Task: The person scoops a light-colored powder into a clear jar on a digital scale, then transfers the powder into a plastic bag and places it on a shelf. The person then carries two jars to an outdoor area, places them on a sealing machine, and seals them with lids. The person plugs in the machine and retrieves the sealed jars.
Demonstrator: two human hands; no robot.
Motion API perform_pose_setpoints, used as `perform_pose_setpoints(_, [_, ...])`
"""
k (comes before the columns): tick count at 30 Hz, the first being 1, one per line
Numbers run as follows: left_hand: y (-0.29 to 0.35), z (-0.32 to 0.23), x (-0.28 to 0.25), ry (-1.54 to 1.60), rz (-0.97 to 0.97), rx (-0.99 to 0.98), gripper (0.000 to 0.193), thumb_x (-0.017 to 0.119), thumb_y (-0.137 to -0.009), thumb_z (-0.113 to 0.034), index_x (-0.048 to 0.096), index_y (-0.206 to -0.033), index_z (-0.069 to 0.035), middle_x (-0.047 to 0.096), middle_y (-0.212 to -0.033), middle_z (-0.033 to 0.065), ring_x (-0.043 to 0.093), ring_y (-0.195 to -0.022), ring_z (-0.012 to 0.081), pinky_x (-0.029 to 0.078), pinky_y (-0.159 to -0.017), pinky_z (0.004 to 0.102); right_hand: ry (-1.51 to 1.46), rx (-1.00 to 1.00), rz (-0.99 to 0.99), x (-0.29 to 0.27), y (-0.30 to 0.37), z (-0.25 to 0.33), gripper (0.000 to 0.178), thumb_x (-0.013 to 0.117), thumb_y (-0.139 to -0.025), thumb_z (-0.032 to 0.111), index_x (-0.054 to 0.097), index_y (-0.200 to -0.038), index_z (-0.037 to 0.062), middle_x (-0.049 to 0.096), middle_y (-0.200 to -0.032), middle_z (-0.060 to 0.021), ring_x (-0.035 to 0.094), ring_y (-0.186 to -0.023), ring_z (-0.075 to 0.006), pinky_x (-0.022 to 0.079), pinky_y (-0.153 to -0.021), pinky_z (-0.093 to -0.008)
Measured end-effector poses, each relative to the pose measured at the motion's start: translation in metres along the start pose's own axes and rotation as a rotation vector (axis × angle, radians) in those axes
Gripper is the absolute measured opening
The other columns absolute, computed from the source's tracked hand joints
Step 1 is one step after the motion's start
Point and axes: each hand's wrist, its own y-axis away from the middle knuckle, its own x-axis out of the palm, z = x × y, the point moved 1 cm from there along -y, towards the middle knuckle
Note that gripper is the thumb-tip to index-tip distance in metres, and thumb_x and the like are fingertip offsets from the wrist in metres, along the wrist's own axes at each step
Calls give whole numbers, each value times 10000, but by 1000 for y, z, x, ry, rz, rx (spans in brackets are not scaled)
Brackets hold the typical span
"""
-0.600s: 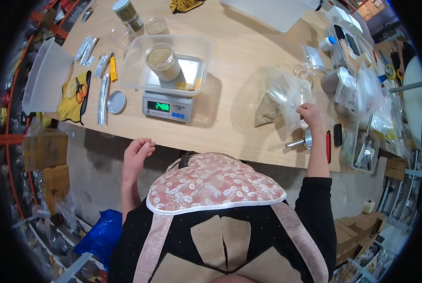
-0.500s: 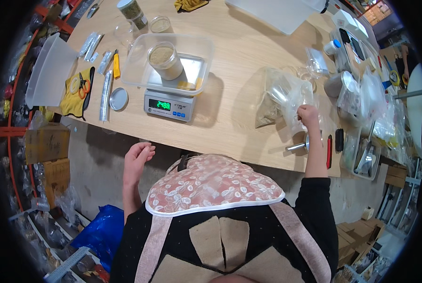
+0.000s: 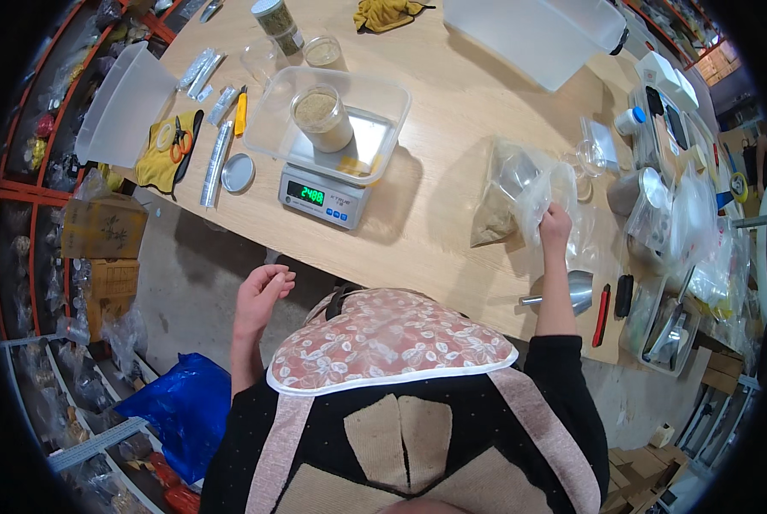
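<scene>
My right hand [image 3: 555, 224] is closed on the opened upper part of a clear plastic bag [image 3: 533, 195]. Brownish powder [image 3: 493, 224] lies in the bag's lower left, and a clear rounded vessel shows through the plastic. My left hand [image 3: 262, 298] hovers in front of the table edge, fingers curled together, nothing visible in them. On a digital scale [image 3: 323, 199] with a lit green display stands a clear plastic tub [image 3: 257, 111]. Inside it is a jar of tan powder [image 3: 323, 120]. A metal funnel [image 3: 576, 293] lies close to my right forearm.
A round lid [image 3: 238, 173], a yellow cutter [image 3: 241, 111] and orange scissors [image 3: 180, 144] on a yellow glove lie left of the scale. Jars [image 3: 276, 24] stand behind it. At right are a red cutter [image 3: 602, 315], a metal cup [image 3: 627, 193] and a large clear bin [image 3: 529, 34] farther back.
The view has shifted slightly. My right hand has drawn the bag's upper part a little nearer and left, leaving the funnel more exposed. My left hand stays curled off the table.
</scene>
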Motion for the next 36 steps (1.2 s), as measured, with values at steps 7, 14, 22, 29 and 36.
perform_pose_setpoints(7, [-5,-1,7,-28,-24,-36,216,547,-911,-122,567,-1080,11,647,-984,104,620,-833,124,494,-713,224,-227,170,-18,-40,40,13,239,649,-804,215,667,-822,-22,597,-622,-59,533,-560,-103,414,-536,-260])
perform_pose_setpoints(14, [-32,-26,28,-52,132,71,280,555,-906,-141,540,-1138,14,638,-1009,102,616,-861,132,481,-760,235,-120,215,-48,-71,57,14,236,655,-804,224,672,-819,-11,588,-602,-46,523,-550,-95,407,-528,-255])
perform_pose_setpoints(22, [-64,-25,7,-93,63,115,295,575,-893,-166,553,-1124,15,594,-740,37,551,-633,84,466,-593,216,70,291,-80,-185,128,88,176,654,-823,140,661,-896,-20,564,-658,2,481,-565,-60,377,-509,-219])
perform_pose_setpoints(29, [-96,-7,-47,107,-61,226,322,503,-872,-53,502,-1187,11,536,-649,12,486,-557,65,409,-534,202,-62,257,166,-134,83,200,151,622,-837,102,649,-892,-36,510,-613,20,428,-537,-42,317,-484,-191])
perform_pose_setpoints(36, [-93,36,-114,-66,-288,210,637,643,-771,-85,378,-1347,-39,460,-1243,162,515,-1026,209,450,-895,343,17,77,480,-43,13,305,171,645,-805,120,634,-829,-48,515,-626,5,461,-567,-63,358,-518,-209])
